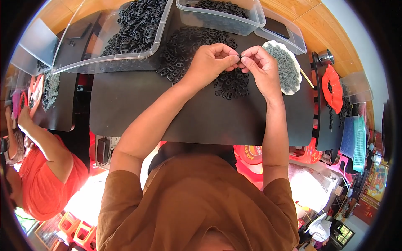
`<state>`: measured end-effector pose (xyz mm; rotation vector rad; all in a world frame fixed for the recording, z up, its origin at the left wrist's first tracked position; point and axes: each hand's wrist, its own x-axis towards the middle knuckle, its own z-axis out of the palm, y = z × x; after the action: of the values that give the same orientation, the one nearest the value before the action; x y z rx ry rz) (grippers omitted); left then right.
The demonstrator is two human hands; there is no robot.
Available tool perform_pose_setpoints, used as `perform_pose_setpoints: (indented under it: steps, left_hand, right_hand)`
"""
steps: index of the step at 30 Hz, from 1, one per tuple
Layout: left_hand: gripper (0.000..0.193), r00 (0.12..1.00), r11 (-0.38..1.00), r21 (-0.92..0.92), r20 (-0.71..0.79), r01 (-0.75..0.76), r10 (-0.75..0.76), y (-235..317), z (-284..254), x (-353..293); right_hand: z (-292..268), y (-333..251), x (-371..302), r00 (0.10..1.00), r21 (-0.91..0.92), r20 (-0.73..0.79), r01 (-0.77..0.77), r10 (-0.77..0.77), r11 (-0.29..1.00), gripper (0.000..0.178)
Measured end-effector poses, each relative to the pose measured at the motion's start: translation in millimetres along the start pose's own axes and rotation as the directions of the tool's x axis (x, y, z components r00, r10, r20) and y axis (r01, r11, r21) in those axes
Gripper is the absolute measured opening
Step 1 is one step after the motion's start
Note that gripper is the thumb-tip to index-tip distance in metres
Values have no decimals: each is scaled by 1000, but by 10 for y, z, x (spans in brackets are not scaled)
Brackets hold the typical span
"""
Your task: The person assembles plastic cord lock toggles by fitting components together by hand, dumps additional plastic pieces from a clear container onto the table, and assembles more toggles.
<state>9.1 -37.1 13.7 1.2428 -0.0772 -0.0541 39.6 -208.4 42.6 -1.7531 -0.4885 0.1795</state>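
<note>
My left hand (211, 62) and my right hand (261, 69) meet over the dark table. Their thumbs and fingertips are pinched together on a small black plastic piece (240, 59). Most of that piece is hidden by the fingers. Under and around my hands lies a spread of black two-holed plastic pieces (178, 58), with a smaller cluster (231, 87) just below the hands. Close to my right hand, a white scalloped dish (298, 87) holds a heap of small grey parts (284, 65), too fine to make out singly.
A large clear bin (144, 54) of black pieces stands at the far left, with a smaller clear tub (222, 21) behind my hands. A thin stick (307, 78) lies beside the dish. A red bowl-like thing (332, 89) is farther right. A person in red (52, 175) sits left.
</note>
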Motion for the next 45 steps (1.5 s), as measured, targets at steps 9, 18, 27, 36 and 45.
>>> perform_pose_setpoints:
  steps: [9, 18, 27, 36, 45]
  left_hand:
    - [15, 1000, 1000, 11, 8, 9, -9, -7, -7, 1]
    - [12, 1000, 1000, 11, -2, 21, -21, -8, -1, -5]
    - [9, 1000, 1000, -3, -17, 0, 0, -41, 18, -7]
    - [10, 999, 1000, -7, -39, -9, 9, -31, 35, -35]
    - [11, 999, 996, -82, -44, -25, 22, -42, 36, -9]
  right_hand:
    - [21, 13, 2, 1000, 19, -17, 5, -5, 1000, 8]
    - [71, -26, -2, 998, 129, -60, 11, -3, 992, 10]
    - [75, 31, -3, 999, 43, -35, 29, -27, 999, 13]
    - [110, 58, 1, 996, 42, -33, 83, -82, 996, 12]
    - [178, 132, 23, 991, 89, -81, 116, -109, 989, 10]
